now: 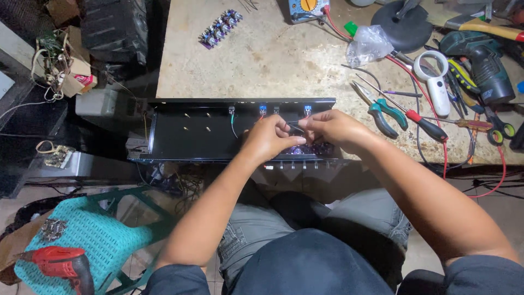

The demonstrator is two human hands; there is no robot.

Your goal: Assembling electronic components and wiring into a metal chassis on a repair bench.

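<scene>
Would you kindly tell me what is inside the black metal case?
Inside the black metal case, wires run from small blue parts on the back wall. Left hand and right hand cover a purple board.

Under the hands (297,134) lies a glossy black metal chassis (191,128). Beyond it the surface (262,60) looks matt, rough and stained; right of them, pliers (385,112) with smooth green plastic grips.
</scene>
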